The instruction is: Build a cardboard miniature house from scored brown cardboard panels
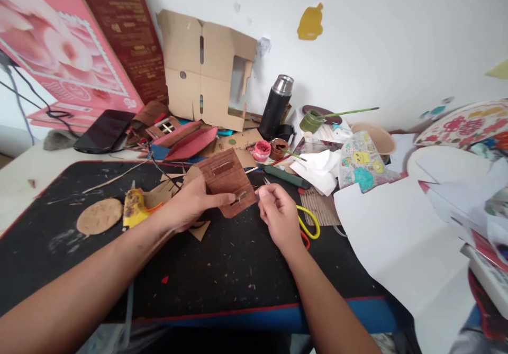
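My left hand [190, 203] grips a brown-painted cardboard piece [226, 177] with two slots cut in it, the thumb lying across its face by the lower slot. My right hand [280, 216] is closed in a pinch just beside the piece's right edge. Whatever its fingertips hold is too small to make out. Scissors with yellow and orange handles [313, 223] lie partly hidden behind my right hand. Left of my left hand rest a yellow glue gun [135, 208] and a round tan disc [99, 216].
Paint pots, a pink one [262, 151] among them, and a dark green craft knife [283, 175] lie beyond my hands. A black thermos [275, 108] stands near a cut cardboard sheet [184, 87] at the wall. White paper [397, 232] covers the right side; a phone [103, 130] lies left.
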Tool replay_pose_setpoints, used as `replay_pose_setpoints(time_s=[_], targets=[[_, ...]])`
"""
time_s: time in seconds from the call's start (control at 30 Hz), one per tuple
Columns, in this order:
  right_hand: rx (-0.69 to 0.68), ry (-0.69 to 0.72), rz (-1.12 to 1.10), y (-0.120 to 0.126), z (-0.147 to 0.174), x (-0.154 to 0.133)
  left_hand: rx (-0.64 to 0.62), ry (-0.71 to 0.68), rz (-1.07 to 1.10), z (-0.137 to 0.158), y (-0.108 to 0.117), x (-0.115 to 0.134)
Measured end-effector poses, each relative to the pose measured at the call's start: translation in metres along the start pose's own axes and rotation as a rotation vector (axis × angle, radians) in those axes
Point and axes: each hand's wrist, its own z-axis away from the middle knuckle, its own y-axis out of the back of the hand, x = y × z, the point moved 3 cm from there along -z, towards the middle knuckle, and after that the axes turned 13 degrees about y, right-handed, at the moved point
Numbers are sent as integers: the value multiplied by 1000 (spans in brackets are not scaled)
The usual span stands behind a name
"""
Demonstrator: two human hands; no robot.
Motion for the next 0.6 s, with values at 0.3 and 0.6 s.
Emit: replay_pose_setpoints(time_s=[0.3,0.6], targets=[[-86,-5,131,-3,-7,1,-75,21,-58,2,1,3],[-140,11,154,-14,-25,-9,6,-11,188,0,5,11]])
